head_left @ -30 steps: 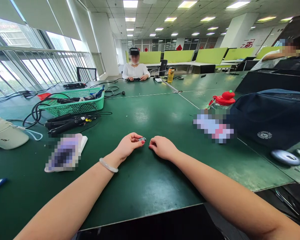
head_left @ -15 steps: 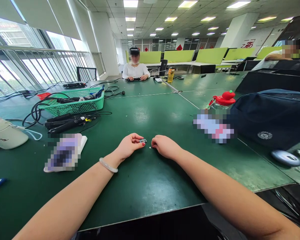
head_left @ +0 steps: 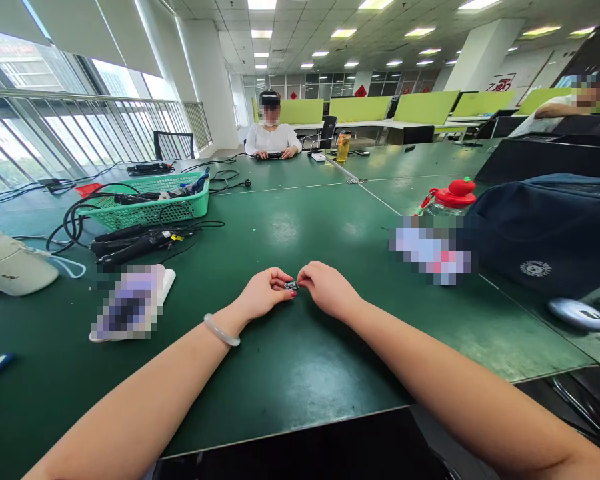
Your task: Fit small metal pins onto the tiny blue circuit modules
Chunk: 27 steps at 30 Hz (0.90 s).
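Note:
Over the green table (head_left: 300, 360) my left hand (head_left: 266, 293) pinches a small dark circuit board (head_left: 291, 286) with pale markings between thumb and fingers. My right hand (head_left: 327, 288) is closed in a pinch, its fingertips meeting the board's right edge. Whatever sits between those right fingertips is hidden by the fingers. A pale bangle circles my left wrist.
To the left lie a blurred-out phone-like item (head_left: 130, 303), black cable bundles (head_left: 130, 247), a green basket (head_left: 153, 212) and a cloth pouch (head_left: 17, 263). At right are a red-lidded bottle (head_left: 455, 195), a dark blue bag (head_left: 540, 227) and a mouse (head_left: 579, 315). A person sits opposite.
My right hand has moved up and left to the board, and the small pale piece at its fingertips is now out of sight. My left hand has shifted slightly right with the board.

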### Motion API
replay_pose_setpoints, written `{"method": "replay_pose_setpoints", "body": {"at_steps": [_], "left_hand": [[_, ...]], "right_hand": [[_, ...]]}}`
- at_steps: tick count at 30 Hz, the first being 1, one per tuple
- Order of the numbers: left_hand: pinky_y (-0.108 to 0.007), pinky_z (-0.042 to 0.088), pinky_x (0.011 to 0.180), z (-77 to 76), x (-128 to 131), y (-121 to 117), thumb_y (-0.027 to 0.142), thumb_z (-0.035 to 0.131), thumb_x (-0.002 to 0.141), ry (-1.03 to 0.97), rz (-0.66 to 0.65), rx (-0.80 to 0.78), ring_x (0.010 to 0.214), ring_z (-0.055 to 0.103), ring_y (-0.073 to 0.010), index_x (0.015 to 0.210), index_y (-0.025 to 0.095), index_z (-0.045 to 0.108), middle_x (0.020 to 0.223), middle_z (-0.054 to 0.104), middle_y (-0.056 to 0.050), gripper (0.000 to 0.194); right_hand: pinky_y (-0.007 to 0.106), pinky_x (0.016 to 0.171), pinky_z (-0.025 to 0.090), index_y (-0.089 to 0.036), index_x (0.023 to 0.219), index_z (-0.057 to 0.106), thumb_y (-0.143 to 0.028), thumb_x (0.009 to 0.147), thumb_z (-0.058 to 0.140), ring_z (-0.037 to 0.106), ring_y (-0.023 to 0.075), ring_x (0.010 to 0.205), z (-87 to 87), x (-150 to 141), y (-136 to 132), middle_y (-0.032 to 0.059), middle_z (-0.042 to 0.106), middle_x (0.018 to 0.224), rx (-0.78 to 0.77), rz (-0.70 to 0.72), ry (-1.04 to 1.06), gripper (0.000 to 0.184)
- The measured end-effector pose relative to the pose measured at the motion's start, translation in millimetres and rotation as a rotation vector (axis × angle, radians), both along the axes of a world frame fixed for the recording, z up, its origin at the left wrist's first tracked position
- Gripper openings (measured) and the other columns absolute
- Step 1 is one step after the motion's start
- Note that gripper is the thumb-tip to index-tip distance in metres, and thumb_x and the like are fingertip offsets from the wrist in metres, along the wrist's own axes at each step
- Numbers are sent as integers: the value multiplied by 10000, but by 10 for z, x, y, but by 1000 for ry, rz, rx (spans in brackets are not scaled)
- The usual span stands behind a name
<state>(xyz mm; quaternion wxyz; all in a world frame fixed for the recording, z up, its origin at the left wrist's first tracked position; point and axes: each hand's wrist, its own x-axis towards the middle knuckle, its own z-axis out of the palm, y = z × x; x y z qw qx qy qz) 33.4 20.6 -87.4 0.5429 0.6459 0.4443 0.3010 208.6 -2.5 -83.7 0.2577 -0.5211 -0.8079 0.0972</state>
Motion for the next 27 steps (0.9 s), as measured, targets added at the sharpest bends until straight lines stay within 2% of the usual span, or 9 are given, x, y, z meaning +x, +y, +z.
{"method": "replay_pose_setpoints", "body": {"at_steps": [6, 15, 21, 27], "left_hand": [[-272, 463, 732, -18, 4, 1, 148, 721, 596, 23, -16, 33, 708, 570, -112, 840, 123, 557, 771, 619, -32, 295], [-273, 465, 730, -30, -12, 9, 164, 725, 587, 12, -34, 42, 711, 572, -116, 848, 122, 557, 777, 623, -37, 314], [-274, 472, 748, 12, -13, -6, 160, 730, 595, -15, -7, 19, 714, 588, -117, 853, 126, 561, 772, 631, -29, 310], [-271, 474, 775, 63, -17, -12, 150, 729, 612, -108, 21, -42, 732, 604, -116, 878, 118, 563, 798, 649, -42, 315]], "right_hand": [[210, 680, 380, -165, 866, 578, -159, 889, 466, 516, 102, 743, -70, -67, -36, 19, 537, 885, 36, 43, -115, 115], [225, 680, 397, -160, 890, 577, -171, 899, 439, 532, 117, 738, -49, -79, -50, 31, 538, 902, 60, 35, -208, 138], [226, 760, 395, -176, 988, 584, -199, 916, 413, 540, 127, 843, 27, -66, -79, 45, 549, 945, 24, 0, -138, 187], [237, 760, 402, -176, 1058, 573, -263, 864, 532, 540, 135, 831, 56, -2, -64, 46, 571, 950, -24, -7, -65, 217]]}}
